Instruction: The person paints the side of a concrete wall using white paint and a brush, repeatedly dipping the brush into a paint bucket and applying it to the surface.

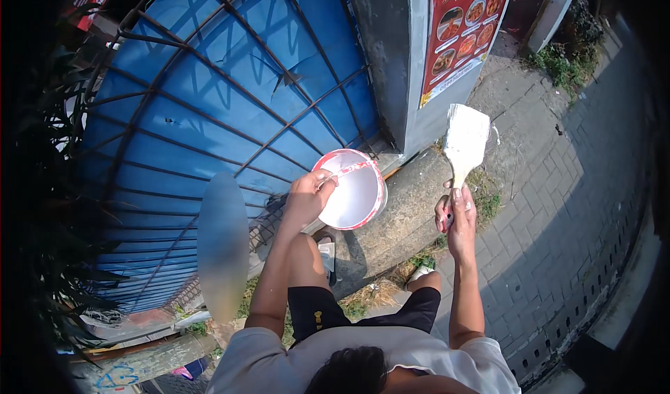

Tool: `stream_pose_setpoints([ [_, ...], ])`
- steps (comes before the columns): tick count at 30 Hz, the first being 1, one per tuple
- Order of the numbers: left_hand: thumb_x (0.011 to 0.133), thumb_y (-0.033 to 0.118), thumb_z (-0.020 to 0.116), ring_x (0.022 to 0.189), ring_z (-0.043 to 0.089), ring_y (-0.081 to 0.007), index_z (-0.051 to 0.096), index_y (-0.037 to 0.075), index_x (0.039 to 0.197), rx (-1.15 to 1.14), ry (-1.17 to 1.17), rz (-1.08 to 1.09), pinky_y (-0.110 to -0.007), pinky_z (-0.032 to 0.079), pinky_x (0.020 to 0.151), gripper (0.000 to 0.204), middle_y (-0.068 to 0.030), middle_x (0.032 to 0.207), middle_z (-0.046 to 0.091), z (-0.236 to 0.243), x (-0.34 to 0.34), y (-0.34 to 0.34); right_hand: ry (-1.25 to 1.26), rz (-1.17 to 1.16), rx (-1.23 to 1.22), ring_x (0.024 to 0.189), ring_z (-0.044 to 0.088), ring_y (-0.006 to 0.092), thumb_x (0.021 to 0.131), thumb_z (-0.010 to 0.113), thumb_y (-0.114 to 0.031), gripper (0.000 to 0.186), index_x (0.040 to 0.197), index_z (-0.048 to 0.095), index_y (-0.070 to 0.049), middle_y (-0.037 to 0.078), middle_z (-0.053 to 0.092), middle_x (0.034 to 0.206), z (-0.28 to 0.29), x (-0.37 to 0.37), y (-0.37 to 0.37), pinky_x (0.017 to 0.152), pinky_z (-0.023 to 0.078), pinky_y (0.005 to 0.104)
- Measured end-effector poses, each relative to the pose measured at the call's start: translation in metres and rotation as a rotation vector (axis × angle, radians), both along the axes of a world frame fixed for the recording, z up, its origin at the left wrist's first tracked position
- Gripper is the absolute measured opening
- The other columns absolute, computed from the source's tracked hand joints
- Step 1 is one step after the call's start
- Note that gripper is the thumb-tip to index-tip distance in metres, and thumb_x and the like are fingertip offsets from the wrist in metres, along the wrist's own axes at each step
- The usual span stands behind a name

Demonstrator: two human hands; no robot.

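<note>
My left hand (311,196) is closed on the white strap or handle of a round bucket (359,195) with a red rim and white paint inside. To the right, my right hand (457,212) grips a wide paintbrush (466,129), its bristles pointing up and thickly coated white, its handle partly red near my fingers. The brush is apart from the bucket.
A blue panel behind a dark metal grid (188,101) stands left, beside a grey pillar (419,132) with a red food poster (460,24). A concrete ledge (398,226) runs below me, with weeds and a paved walkway (544,219) to the right.
</note>
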State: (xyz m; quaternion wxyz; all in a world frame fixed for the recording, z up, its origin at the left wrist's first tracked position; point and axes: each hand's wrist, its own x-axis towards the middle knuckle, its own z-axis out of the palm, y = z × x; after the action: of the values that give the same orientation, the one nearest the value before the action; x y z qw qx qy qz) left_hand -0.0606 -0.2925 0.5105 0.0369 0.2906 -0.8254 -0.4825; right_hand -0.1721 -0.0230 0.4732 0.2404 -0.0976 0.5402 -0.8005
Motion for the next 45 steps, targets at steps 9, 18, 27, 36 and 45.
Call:
stream_pose_setpoints([
  [9,0.08,0.026,0.06,0.069,0.065,-0.0313,0.07,0.002,0.084,-0.158,0.014,-0.543,-0.038,0.05,0.069,0.026,-0.0194,0.073,0.065,-0.141,-0.061,0.023,0.397,-0.342,0.234,0.052,0.034,0.0011,0.096,0.051,-0.022,0.025,0.113,0.05,-0.003,-0.007,0.04,0.064,-0.036,-0.01,-0.03,0.044,0.023,0.0174],
  [18,0.08,0.027,0.059,0.067,0.063,-0.036,0.067,0.001,0.077,-0.162,0.304,-0.803,-0.043,0.049,0.063,0.028,-0.0205,0.071,0.063,-0.233,-0.044,0.035,0.422,-0.541,0.259,0.049,0.045,0.0021,0.092,0.054,-0.013,0.016,0.104,0.05,-0.003,0.006,0.063,0.069,-0.079,0.025,-0.098,0.043,0.033,0.017],
  [27,0.078,0.028,0.059,0.062,0.062,-0.0353,0.068,0.005,0.071,-0.141,0.462,-0.899,-0.043,0.048,0.06,0.026,-0.0205,0.064,0.061,-0.258,-0.051,0.049,0.454,-0.473,0.085,0.075,0.065,0.0138,0.09,0.059,-0.018,0.025,0.107,0.054,-0.001,0.012,0.067,0.086,-0.062,0.047,-0.142,0.057,0.05,0.0222],
  [36,0.079,0.029,0.06,0.06,0.061,-0.0342,0.067,0.006,0.065,-0.142,0.531,-0.973,-0.043,0.048,0.057,0.027,-0.0192,0.063,0.06,-0.252,-0.044,0.028,0.531,-0.695,0.774,0.046,0.047,0.0027,0.087,0.065,-0.022,0.025,0.074,0.055,-0.004,-0.003,0.052,0.054,-0.056,0.055,-0.137,0.04,0.036,0.0189],
  [45,0.078,0.03,0.06,0.064,0.061,-0.0358,0.066,0.007,0.066,-0.143,0.39,-0.716,-0.043,0.048,0.062,0.027,-0.0175,0.062,0.061,-0.237,-0.049,0.003,1.103,-0.315,1.166,0.059,0.06,0.0319,0.086,0.057,-0.011,0.021,0.104,0.06,0.0,0.019,0.061,0.07,0.022,0.027,-0.155,0.057,0.048,0.0368],
])
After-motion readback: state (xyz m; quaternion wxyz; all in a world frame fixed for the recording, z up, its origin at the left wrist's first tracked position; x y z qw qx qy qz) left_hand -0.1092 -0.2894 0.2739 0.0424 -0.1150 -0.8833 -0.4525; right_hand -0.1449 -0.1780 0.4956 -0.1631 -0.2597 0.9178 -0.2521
